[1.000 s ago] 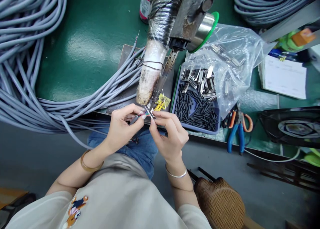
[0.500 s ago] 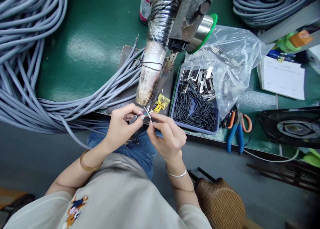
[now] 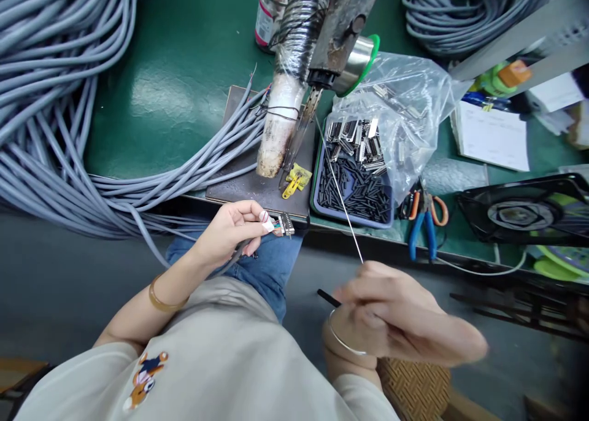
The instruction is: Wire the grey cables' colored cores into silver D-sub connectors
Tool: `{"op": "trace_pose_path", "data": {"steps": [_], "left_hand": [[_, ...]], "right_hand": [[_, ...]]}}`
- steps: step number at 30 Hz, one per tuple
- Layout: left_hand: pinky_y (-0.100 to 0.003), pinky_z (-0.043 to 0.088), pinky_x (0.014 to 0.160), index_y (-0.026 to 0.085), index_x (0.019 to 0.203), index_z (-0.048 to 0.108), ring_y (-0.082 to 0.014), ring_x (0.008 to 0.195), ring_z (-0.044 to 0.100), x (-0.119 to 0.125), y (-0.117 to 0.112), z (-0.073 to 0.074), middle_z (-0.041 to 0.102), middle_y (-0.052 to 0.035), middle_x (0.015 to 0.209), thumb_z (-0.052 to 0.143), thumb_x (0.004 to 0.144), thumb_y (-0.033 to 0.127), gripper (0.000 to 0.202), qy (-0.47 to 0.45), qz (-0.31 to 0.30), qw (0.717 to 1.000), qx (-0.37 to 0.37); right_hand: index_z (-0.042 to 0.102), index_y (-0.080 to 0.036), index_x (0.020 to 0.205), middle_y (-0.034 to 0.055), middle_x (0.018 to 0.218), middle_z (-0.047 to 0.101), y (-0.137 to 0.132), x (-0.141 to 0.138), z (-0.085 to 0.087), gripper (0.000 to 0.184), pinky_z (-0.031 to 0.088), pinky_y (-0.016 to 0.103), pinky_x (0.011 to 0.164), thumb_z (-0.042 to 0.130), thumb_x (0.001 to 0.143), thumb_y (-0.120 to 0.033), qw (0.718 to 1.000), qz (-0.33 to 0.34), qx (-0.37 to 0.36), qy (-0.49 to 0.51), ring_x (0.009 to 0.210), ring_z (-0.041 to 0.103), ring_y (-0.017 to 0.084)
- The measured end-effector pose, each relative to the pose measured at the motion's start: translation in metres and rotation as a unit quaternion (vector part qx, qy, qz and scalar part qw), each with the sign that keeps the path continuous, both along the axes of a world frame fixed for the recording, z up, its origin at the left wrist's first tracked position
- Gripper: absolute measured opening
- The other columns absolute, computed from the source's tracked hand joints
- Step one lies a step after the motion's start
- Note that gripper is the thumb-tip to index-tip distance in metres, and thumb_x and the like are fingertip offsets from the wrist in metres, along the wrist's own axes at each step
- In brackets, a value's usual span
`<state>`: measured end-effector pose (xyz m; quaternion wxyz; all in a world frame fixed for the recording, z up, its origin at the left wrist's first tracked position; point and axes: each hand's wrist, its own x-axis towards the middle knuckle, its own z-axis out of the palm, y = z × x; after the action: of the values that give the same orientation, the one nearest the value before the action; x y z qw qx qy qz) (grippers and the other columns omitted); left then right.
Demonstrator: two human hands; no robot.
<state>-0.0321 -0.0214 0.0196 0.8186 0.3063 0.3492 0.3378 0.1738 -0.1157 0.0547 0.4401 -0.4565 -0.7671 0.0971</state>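
My left hand (image 3: 234, 227) is closed over the thighs, gripping the end of a grey cable (image 3: 231, 261). Thin coloured wires run from that end into a metal multi-pin connector (image 3: 286, 224) just past my fingertips. Lower right, my right hand (image 3: 405, 320) is blurred, its fingers curled round a thin silvery solder wire (image 3: 343, 203). The wire stretches taut up past the parts tray towards the solder spool (image 3: 361, 65). Above the connector, apart from it, a soldering iron (image 3: 302, 129) points down beside a film-wrapped duct (image 3: 280, 123).
A blue tray (image 3: 352, 221) holds black sleeves and connectors, with a plastic bag (image 3: 414, 102) behind it. Pliers (image 3: 423, 224) and a fan (image 3: 519, 215) lie rightwards. Grey cables (image 3: 184, 175) spread over the left. Yellow clips (image 3: 294, 181) sit on the dark board (image 3: 239, 194).
My right hand has swung away from the connector to the lower right, drawing the solder wire along. My left hand has lowered slightly with the cable and connector, away from the iron.
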Motion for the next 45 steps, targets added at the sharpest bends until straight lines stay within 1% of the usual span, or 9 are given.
{"op": "trace_pose_path", "data": {"steps": [4,9,13,20,24,27,30,36,45], "left_hand": [[-0.014,0.034,0.034,0.014,0.073,0.059,-0.0035,0.033,0.049,-0.008,-0.01,0.006,0.072,-0.0025,0.066,0.081,0.071,0.021,0.023,-0.058,-0.058,0.997,-0.007],[-0.016,0.046,0.041,0.014,0.091,0.066,-0.0053,0.043,0.058,-0.018,-0.025,0.01,0.07,0.0008,0.078,0.079,0.072,0.017,0.023,-0.07,-0.022,0.995,0.061],[-0.018,0.051,0.045,0.015,0.089,0.069,-0.0058,0.049,0.062,-0.023,-0.039,0.011,0.069,0.0002,0.089,0.079,0.073,0.017,0.019,-0.094,0.002,0.989,0.112],[-0.019,0.057,0.053,0.016,0.083,0.076,-0.0086,0.062,0.068,-0.02,-0.048,0.005,0.071,-0.0062,0.098,0.077,0.084,0.02,0.004,-0.024,0.027,0.946,0.322],[-0.019,0.059,0.056,0.016,0.082,0.077,-0.0099,0.067,0.067,-0.009,-0.043,-0.009,0.074,-0.0076,0.093,0.075,0.085,0.018,0.004,0.068,0.072,0.913,0.395],[-0.019,0.057,0.051,0.015,0.083,0.075,-0.0085,0.059,0.064,-0.001,-0.038,-0.017,0.073,-0.0066,0.091,0.078,0.082,0.023,0.009,0.073,0.104,0.938,0.321],[-0.018,0.05,0.044,0.014,0.081,0.07,-0.0052,0.047,0.057,0.003,-0.03,-0.019,0.071,-0.0037,0.083,0.082,0.078,0.029,0.019,0.074,0.106,0.968,0.217],[-0.017,0.04,0.04,0.015,0.077,0.064,-0.0046,0.04,0.05,0.006,-0.011,-0.012,0.061,0.003,0.06,0.088,0.07,0.036,0.032,0.104,0.113,0.979,0.131],[-0.016,0.044,0.042,0.014,0.076,0.067,-0.0031,0.046,0.051,0.015,0.007,-0.017,0.069,-0.001,0.078,0.084,0.071,0.028,0.023,0.155,0.15,0.96,0.179]], "right_hand": [[0.058,-0.023,0.085,0.0109,0.12,0.078,0.014,-0.022,-0.004,0.017,0.057,0.027,0.061,0.068,0.087,-0.009,1.0,-0.011,0.014,-0.021,0.069,0.073,0.013],[0.059,-0.023,0.088,-0.0004,0.082,0.076,0.019,-0.042,-0.019,0.014,0.055,0.023,0.063,0.067,0.089,-0.011,0.996,-0.075,0.036,-0.026,0.065,0.069,0.011],[0.055,-0.024,0.081,-0.0066,0.064,0.058,0.007,-0.052,-0.012,0.016,0.039,0.021,0.047,0.066,0.093,-0.027,0.98,-0.124,-0.1,0.116,0.049,0.05,0.007],[0.049,-0.024,0.082,-0.0058,0.06,0.062,0.014,-0.049,-0.012,0.034,0.032,0.021,0.044,0.068,0.091,-0.051,0.894,-0.022,-0.3,0.331,0.044,0.043,0.007],[0.056,-0.023,0.083,-0.0058,0.064,0.061,0.019,-0.046,-0.012,0.024,0.037,0.021,0.048,0.066,0.095,-0.041,0.952,-0.09,-0.216,0.199,0.047,0.048,0.006],[0.065,-0.022,0.086,-0.0057,0.062,0.06,0.02,-0.042,-0.014,0.013,0.039,0.021,0.048,0.064,0.096,-0.03,0.982,-0.169,-0.056,0.061,0.046,0.047,0.005],[0.066,-0.024,0.11,-0.0078,0.058,0.057,0.02,-0.035,-0.021,0.014,0.04,0.022,0.043,0.058,0.099,-0.027,0.969,-0.216,0.05,0.112,0.04,0.047,0.007],[0.066,-0.024,0.108,0.0014,0.094,0.081,0.026,-0.029,-0.047,0.018,0.064,0.026,0.069,0.065,0.094,-0.013,0.977,-0.185,0.012,0.103,0.077,0.079,0.015],[0.06,-0.023,0.088,0.0074,0.106,0.081,0.06,-0.042,-0.072,0.015,0.065,0.029,0.077,0.063,0.09,-0.009,0.988,-0.141,0.05,0.045,0.09,0.079,0.017]]}}
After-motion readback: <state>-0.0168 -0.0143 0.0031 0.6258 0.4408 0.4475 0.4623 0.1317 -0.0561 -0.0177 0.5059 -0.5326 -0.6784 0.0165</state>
